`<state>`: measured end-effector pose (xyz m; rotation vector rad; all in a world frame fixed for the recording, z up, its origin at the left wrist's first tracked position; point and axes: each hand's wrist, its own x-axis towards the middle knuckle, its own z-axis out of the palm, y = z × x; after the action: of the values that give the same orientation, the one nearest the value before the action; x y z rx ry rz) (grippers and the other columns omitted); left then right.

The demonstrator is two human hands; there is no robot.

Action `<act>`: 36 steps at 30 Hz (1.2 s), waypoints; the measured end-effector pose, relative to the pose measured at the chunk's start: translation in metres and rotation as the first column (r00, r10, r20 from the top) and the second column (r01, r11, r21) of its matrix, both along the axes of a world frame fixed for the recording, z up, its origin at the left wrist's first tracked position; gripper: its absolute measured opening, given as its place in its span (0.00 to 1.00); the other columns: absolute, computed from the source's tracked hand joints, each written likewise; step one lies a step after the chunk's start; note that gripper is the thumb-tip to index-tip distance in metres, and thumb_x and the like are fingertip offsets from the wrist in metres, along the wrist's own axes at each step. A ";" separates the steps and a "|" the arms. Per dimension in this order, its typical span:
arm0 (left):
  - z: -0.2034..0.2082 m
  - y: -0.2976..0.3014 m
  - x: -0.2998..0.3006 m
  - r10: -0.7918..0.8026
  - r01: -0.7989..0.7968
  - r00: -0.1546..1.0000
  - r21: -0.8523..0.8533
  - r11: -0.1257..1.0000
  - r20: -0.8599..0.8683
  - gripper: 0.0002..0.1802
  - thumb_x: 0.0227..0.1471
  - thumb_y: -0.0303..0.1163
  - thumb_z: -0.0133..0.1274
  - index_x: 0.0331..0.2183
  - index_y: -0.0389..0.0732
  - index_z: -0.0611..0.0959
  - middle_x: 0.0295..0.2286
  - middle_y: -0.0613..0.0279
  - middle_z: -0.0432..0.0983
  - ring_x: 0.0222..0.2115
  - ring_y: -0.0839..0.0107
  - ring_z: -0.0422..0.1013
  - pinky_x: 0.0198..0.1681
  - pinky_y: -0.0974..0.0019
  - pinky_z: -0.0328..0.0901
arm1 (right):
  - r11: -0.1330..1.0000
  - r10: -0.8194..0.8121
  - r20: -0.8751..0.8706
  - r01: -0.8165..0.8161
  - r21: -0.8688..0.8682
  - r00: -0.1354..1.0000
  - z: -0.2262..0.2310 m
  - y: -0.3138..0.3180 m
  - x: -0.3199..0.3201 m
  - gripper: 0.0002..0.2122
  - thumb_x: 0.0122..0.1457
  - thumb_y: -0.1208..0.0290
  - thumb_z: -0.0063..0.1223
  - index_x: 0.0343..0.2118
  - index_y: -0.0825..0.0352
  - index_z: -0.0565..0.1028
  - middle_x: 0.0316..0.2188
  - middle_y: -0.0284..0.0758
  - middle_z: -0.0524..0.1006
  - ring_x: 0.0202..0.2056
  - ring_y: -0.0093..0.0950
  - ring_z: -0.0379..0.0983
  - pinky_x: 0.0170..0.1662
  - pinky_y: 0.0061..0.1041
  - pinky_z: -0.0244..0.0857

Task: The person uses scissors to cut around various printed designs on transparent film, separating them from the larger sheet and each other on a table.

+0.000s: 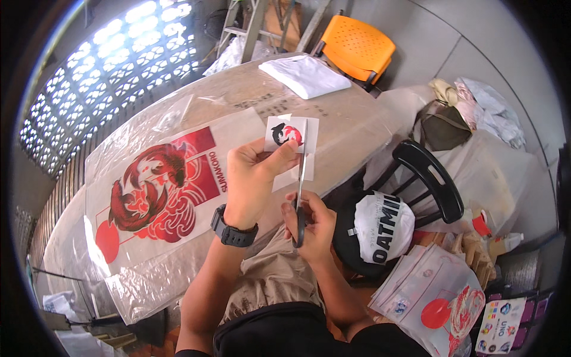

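My left hand [256,178], with a black watch at its wrist, pinches a small white printed sheet [287,133] between thumb and fingers. A black and a red fish curl together on that sheet. My right hand [314,225] grips black-handled scissors [300,189], fingers at the handles. Their blades point away from me along the right part of the sheet, beside the print; whether they have cut through it I cannot tell. Below the held sheet shows another white piece, partly hidden by my left hand and the scissors.
A large transfer film [160,190] with red fish lies on the plastic-covered table [351,125]. Folded white cloth [305,75] rests at the far edge. To the right stand a black chair [428,178] bearing a white printed cloth [385,229], and stacked printed films [431,291]. An orange chair [357,47] stands behind.
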<state>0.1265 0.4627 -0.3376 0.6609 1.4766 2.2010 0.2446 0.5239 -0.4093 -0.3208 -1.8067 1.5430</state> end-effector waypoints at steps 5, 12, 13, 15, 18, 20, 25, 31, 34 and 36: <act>-0.014 0.022 -0.006 -0.053 0.053 0.998 0.001 0.999 0.033 0.11 0.55 0.27 0.58 0.34 0.26 0.83 0.31 0.51 0.81 0.35 0.67 0.80 0.41 0.70 0.75 | 0.996 0.006 0.012 -0.005 -0.086 1.000 0.002 0.017 0.001 0.08 0.60 0.73 0.59 0.39 0.71 0.75 0.16 0.28 0.72 0.14 0.13 0.66 0.18 0.15 0.58; -0.040 0.041 -0.021 -0.049 0.058 0.988 -0.054 0.997 0.145 0.12 0.55 0.28 0.59 0.34 0.26 0.82 0.31 0.50 0.81 0.35 0.64 0.80 0.41 0.69 0.75 | 0.960 0.048 0.085 -0.023 -0.278 0.995 -0.004 0.024 -0.005 0.09 0.60 0.69 0.60 0.35 0.71 0.77 0.15 0.29 0.72 0.13 0.15 0.65 0.18 0.16 0.58; -0.044 0.040 -0.023 -0.035 0.047 0.987 -0.069 0.997 0.158 0.12 0.54 0.28 0.58 0.34 0.26 0.82 0.31 0.50 0.81 0.35 0.64 0.80 0.41 0.69 0.75 | 0.959 0.038 0.102 -0.008 -0.284 0.994 -0.003 0.025 -0.006 0.09 0.60 0.69 0.60 0.35 0.70 0.77 0.15 0.29 0.72 0.14 0.15 0.66 0.17 0.16 0.59; -0.044 0.035 -0.028 -0.019 0.037 0.990 -0.129 0.991 0.140 0.11 0.54 0.27 0.58 0.35 0.27 0.82 0.32 0.51 0.81 0.35 0.65 0.80 0.41 0.69 0.75 | 0.956 0.017 0.129 0.022 -0.292 0.991 0.000 0.034 -0.003 0.09 0.59 0.69 0.61 0.36 0.70 0.77 0.15 0.29 0.72 0.16 0.15 0.67 0.17 0.18 0.59; -0.034 0.019 -0.024 -0.055 0.057 0.998 -0.252 0.966 0.013 0.10 0.53 0.25 0.57 0.35 0.27 0.82 0.31 0.54 0.82 0.33 0.69 0.80 0.39 0.71 0.75 | 0.980 -0.151 0.011 0.151 -0.126 0.988 0.013 0.058 -0.002 0.15 0.53 0.73 0.67 0.43 0.69 0.76 0.24 0.32 0.79 0.22 0.15 0.71 0.22 0.16 0.63; -0.026 -0.003 -0.021 -0.150 0.108 0.985 -0.373 0.922 -0.086 0.09 0.53 0.25 0.57 0.35 0.27 0.83 0.30 0.55 0.82 0.32 0.72 0.79 0.37 0.72 0.75 | 0.986 -0.161 -0.048 0.163 0.036 0.986 0.029 0.070 -0.015 0.18 0.51 0.75 0.68 0.45 0.69 0.75 0.28 0.32 0.81 0.26 0.14 0.72 0.26 0.15 0.64; -0.019 -0.042 -0.011 -0.248 0.141 0.950 -0.444 0.885 -0.192 0.08 0.52 0.23 0.58 0.33 0.28 0.83 0.29 0.57 0.82 0.30 0.76 0.78 0.34 0.73 0.74 | 0.983 0.102 0.053 -0.109 0.147 0.993 0.063 0.058 -0.035 0.23 0.49 0.79 0.67 0.50 0.66 0.75 0.29 0.31 0.81 0.28 0.14 0.74 0.31 0.14 0.65; -0.010 -0.068 0.017 -0.145 0.057 0.975 -0.436 0.898 -0.171 0.11 0.55 0.30 0.57 0.32 0.29 0.81 0.25 0.68 0.76 0.26 0.81 0.74 0.30 0.75 0.73 | 0.997 0.082 -0.012 -0.082 0.010 0.997 0.042 0.028 -0.023 0.16 0.52 0.79 0.62 0.46 0.66 0.75 0.26 0.25 0.79 0.25 0.09 0.69 0.25 0.12 0.52; -0.020 -0.078 0.030 -0.074 0.007 0.986 -0.404 0.915 -0.151 0.12 0.58 0.32 0.56 0.30 0.31 0.81 0.24 0.68 0.75 0.24 0.83 0.70 0.29 0.75 0.72 | 0.983 0.158 0.009 -0.157 -0.095 0.987 0.039 0.005 -0.003 0.16 0.53 0.80 0.62 0.46 0.67 0.74 0.26 0.27 0.79 0.28 0.10 0.69 0.28 0.11 0.55; -0.026 -0.082 0.037 -0.064 -0.003 0.987 -0.414 0.910 -0.148 0.13 0.59 0.32 0.55 0.29 0.31 0.81 0.23 0.67 0.74 0.22 0.84 0.68 0.27 0.73 0.73 | 0.969 0.156 -0.085 -0.169 -0.180 0.984 0.033 -0.003 0.005 0.17 0.53 0.81 0.62 0.46 0.68 0.72 0.27 0.30 0.79 0.29 0.12 0.70 0.30 0.13 0.59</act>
<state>0.1640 0.3811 -0.3635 0.7163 1.9226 1.7562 0.2496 0.5209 -0.3766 -0.2076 -1.6711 1.8215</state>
